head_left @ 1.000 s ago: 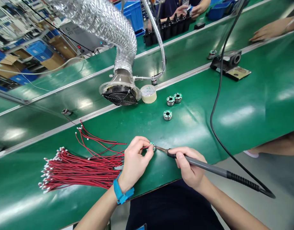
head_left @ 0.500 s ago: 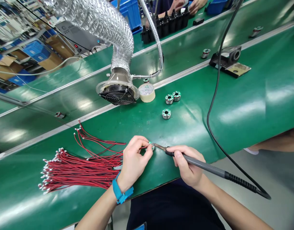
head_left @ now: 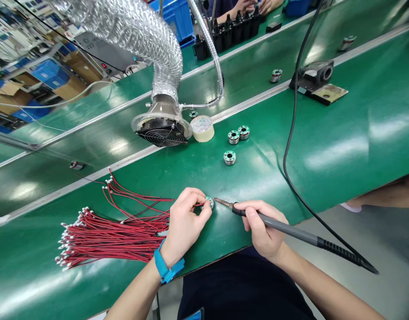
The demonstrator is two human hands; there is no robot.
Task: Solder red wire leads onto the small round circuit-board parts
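Observation:
My left hand [head_left: 187, 222], with a blue band at the wrist, pinches a small round part with a green circuit board [head_left: 210, 203] at the near side of the bench. A red wire runs between the fingertips to that part; its exact end is hidden. My right hand [head_left: 266, 227] is wrapped round the grey handle of a soldering iron [head_left: 287, 229]. The iron's tip points left, just beside the round part, with a slight gap seeming to lie between them. Left of my left hand lies a big bundle of red and black wires [head_left: 114, 238] with white connectors.
Beyond my hands stand several similar round parts [head_left: 230, 158] and a tape roll [head_left: 203, 129]. A fume extractor [head_left: 162, 129] hangs above the bench. An iron stand [head_left: 319, 82] is at right, the black cable [head_left: 287, 146] crossing nearby. Round parts [head_left: 276, 75] lie on a sunken belt. Another person's hands [head_left: 254, 6] show at the back.
The soldering iron has drawn back slightly to the right from the round part. Parts on the sunken belt have shifted left. My left hand keeps its pinch.

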